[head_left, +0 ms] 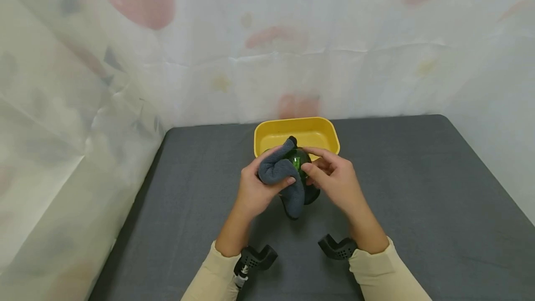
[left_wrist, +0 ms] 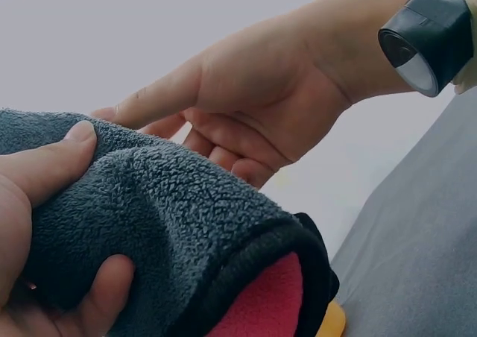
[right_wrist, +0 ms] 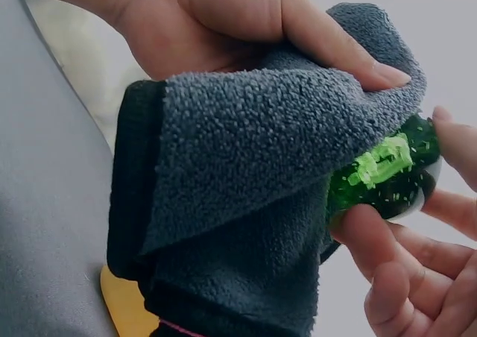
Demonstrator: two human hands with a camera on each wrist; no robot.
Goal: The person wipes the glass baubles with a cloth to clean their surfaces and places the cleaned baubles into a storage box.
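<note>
Above the grey table, both hands meet on a round green glittery object [head_left: 297,160] [right_wrist: 384,174] half wrapped in a grey fleece cloth [head_left: 281,173] [left_wrist: 164,225] [right_wrist: 246,165]. My left hand [head_left: 258,185] grips the cloth, thumb on top, and presses it against the object. The cloth has a black edge and a red inner side [left_wrist: 261,300]. My right hand [head_left: 330,178] holds the green object with thumb and fingertips [right_wrist: 369,232]. A fold of cloth hangs below the hands.
A yellow plastic tray [head_left: 296,134] sits on the dark grey table [head_left: 418,189] just behind the hands. Pale patterned fabric walls [head_left: 83,82] close in the left, back and right. Black wrist cameras [head_left: 338,247] sit on both wrists.
</note>
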